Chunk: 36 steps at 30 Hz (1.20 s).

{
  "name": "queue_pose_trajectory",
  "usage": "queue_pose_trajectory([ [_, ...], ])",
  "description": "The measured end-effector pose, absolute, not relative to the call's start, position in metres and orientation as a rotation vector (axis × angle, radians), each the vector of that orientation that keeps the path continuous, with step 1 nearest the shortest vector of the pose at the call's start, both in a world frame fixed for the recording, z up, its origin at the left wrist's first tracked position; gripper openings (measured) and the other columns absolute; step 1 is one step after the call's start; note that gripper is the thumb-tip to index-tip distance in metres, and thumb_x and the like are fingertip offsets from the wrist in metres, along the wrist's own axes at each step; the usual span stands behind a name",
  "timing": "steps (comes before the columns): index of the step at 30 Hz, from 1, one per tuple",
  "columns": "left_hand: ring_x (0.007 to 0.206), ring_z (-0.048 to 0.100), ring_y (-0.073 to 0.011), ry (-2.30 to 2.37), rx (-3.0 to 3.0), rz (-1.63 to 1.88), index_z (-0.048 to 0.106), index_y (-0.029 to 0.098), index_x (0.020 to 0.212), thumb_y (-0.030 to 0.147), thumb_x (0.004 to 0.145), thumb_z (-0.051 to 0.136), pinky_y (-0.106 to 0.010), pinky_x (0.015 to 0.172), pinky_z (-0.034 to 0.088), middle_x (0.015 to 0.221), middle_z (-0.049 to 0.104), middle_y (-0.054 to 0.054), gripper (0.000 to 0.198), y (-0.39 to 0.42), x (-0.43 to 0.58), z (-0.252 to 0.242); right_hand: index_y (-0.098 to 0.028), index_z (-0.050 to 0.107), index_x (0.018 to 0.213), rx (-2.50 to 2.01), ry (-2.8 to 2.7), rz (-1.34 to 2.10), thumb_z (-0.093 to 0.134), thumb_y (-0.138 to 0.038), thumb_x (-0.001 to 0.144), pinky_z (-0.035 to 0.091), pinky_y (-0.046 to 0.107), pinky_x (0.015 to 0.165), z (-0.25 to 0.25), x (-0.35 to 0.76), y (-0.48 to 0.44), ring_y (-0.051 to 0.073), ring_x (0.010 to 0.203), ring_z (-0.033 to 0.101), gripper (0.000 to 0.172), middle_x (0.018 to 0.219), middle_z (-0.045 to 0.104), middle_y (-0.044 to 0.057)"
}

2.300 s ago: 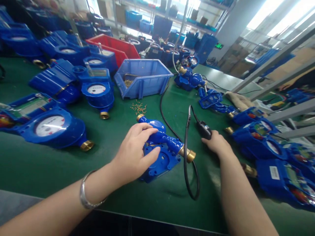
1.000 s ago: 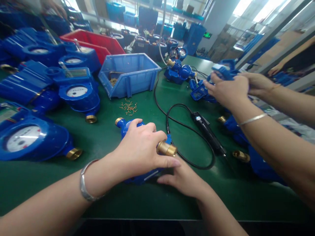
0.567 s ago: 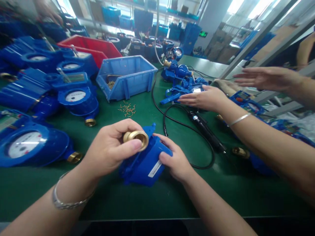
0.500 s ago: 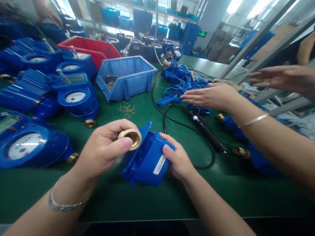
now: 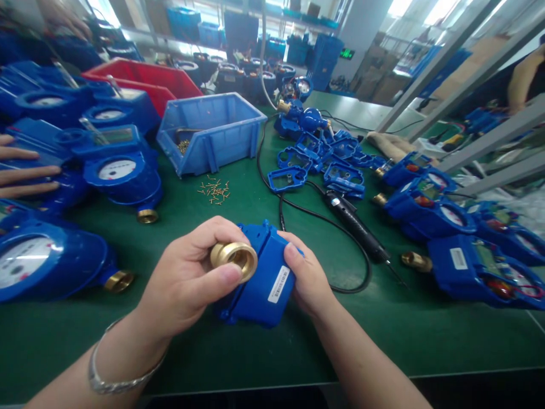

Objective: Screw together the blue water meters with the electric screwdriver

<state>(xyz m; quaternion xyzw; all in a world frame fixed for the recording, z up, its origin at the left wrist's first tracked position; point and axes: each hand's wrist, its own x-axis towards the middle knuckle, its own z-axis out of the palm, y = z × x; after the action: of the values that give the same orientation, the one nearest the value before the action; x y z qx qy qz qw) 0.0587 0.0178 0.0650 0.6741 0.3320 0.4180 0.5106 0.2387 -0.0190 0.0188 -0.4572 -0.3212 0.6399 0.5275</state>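
A blue meter housing [image 5: 266, 289] with a white barcode label is held up over the green table, tilted, between both hands. My left hand [image 5: 196, 272] grips its brass end fitting [image 5: 240, 260], the thumb lying across the open threaded end. Around the right edge of the housing, my right hand [image 5: 309, 270] is closed with its thumb on top. Small brass screws [image 5: 216, 190] lie loose beyond my left hand. A black electric screwdriver [image 5: 357, 226] with its cable rests to the right of my right hand.
Finished-looking blue meters [image 5: 117, 170] stand at left, where another person's hand [image 5: 25, 170] rests. A blue bin [image 5: 225, 136] and a red bin [image 5: 140, 76] stand behind. Blue frames [image 5: 287, 179] are piled at centre back. Open blue meters [image 5: 460, 267] line the right side.
Another person's arms have withdrawn from the right, uncovering frames and meters. A hand has appeared at the far left. The housing has turned slightly in my hands, its brass end facing me more.
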Motion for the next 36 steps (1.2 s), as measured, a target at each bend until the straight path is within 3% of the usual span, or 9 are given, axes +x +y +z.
queue_pose_trajectory([
  [10, 0.087, 0.053, -0.0167, 0.741, 1.865, 0.917, 0.058, 0.024, 0.085, 0.040, 0.082, 0.056, -0.027, 0.075, 0.040, 0.086, 0.060, 0.001, 0.017, 0.010, 0.065, 0.071, -0.022, 0.063, 0.101, -1.038, -0.757, 1.541, 0.069, -0.054, 0.068, 0.049, 0.022, 0.060, 0.013, 0.244, -0.019, 0.012, 0.062, 0.060, 0.046, 0.074, 0.066, -0.001],
  [14, 0.086, 0.053, -0.0165, 0.728, 1.906, 0.909, 0.057, 0.023, 0.087, 0.043, 0.082, 0.056, -0.027, 0.076, 0.040, 0.086, 0.059, 0.000, 0.020, 0.009, 0.067, 0.072, -0.021, 0.060, 0.107, -1.110, -0.857, 1.564, 0.065, -0.056, 0.071, 0.049, 0.026, 0.068, 0.020, 0.254, -0.017, 0.015, 0.073, 0.062, 0.051, 0.087, 0.067, 0.003],
  [19, 0.083, 0.055, -0.0189, 0.719, 1.981, 0.893, 0.058, 0.021, 0.088, 0.051, 0.076, 0.061, -0.033, 0.078, 0.042, 0.084, 0.060, -0.002, 0.032, 0.000, 0.087, 0.067, -0.016, 0.062, 0.109, -1.303, -1.399, 1.383, 0.059, -0.067, 0.069, 0.045, 0.036, 0.084, 0.034, 0.278, -0.016, 0.024, 0.095, 0.059, 0.065, 0.106, 0.064, 0.009],
  [23, 0.105, 0.052, -0.0261, 0.676, 1.970, 1.013, 0.047, 0.022, 0.115, 0.056, 0.071, 0.062, -0.041, 0.091, 0.041, 0.110, 0.056, -0.010, 0.058, -0.011, 0.097, 0.058, -0.017, 0.066, 0.103, -1.396, -1.144, 1.457, 0.072, -0.051, 0.063, 0.045, 0.036, 0.081, 0.033, 0.286, -0.017, 0.024, 0.090, 0.060, 0.052, 0.099, 0.067, 0.007],
  [25, 0.112, 0.049, -0.0276, 0.674, 1.910, 1.186, 0.041, 0.021, 0.122, 0.046, 0.076, 0.061, -0.043, 0.094, 0.040, 0.117, 0.051, -0.012, 0.056, -0.012, 0.092, 0.056, -0.016, 0.068, 0.098, -1.355, -0.979, 1.541, 0.074, -0.044, 0.060, 0.048, 0.034, 0.074, 0.029, 0.287, -0.016, 0.022, 0.081, 0.062, 0.048, 0.093, 0.069, 0.008],
  [28, 0.104, 0.051, -0.0243, 0.768, 1.932, 1.480, 0.047, 0.022, 0.112, 0.017, 0.072, 0.057, -0.044, 0.093, 0.041, 0.106, 0.054, -0.008, 0.042, -0.009, 0.076, 0.053, -0.014, 0.069, 0.096, -1.287, -0.894, 1.592, 0.072, -0.040, 0.059, 0.049, 0.033, 0.070, 0.023, 0.288, -0.012, 0.021, 0.075, 0.064, 0.045, 0.090, 0.070, 0.009],
  [30, 0.096, 0.054, -0.0216, 0.814, 2.047, 1.567, 0.049, 0.023, 0.105, 0.008, 0.065, 0.056, -0.042, 0.089, 0.044, 0.100, 0.054, -0.005, 0.043, -0.006, 0.065, 0.049, -0.014, 0.070, 0.092, -1.253, -0.876, 1.593, 0.073, -0.038, 0.056, 0.050, 0.032, 0.067, 0.020, 0.288, -0.009, 0.021, 0.073, 0.064, 0.044, 0.087, 0.071, 0.008],
  [33, 0.092, 0.054, -0.0212, 0.820, 2.259, 1.598, 0.047, 0.024, 0.094, 0.011, 0.058, 0.060, -0.043, 0.088, 0.043, 0.097, 0.053, -0.003, 0.040, -0.005, 0.051, 0.036, -0.016, 0.071, 0.092, -1.183, -0.871, 1.590, 0.074, -0.041, 0.053, 0.051, 0.030, 0.065, 0.016, 0.285, -0.009, 0.020, 0.072, 0.064, 0.046, 0.085, 0.071, 0.007],
  [36, 0.093, 0.053, -0.0232, 0.905, 2.353, 1.607, 0.044, 0.025, 0.087, 0.020, 0.056, 0.062, -0.047, 0.092, 0.036, 0.095, 0.053, -0.003, 0.036, -0.009, 0.045, 0.023, -0.018, 0.069, 0.098, -1.109, -0.878, 1.598, 0.070, -0.050, 0.057, 0.051, 0.035, 0.072, 0.014, 0.283, -0.014, 0.024, 0.080, 0.064, 0.052, 0.091, 0.070, 0.008],
])
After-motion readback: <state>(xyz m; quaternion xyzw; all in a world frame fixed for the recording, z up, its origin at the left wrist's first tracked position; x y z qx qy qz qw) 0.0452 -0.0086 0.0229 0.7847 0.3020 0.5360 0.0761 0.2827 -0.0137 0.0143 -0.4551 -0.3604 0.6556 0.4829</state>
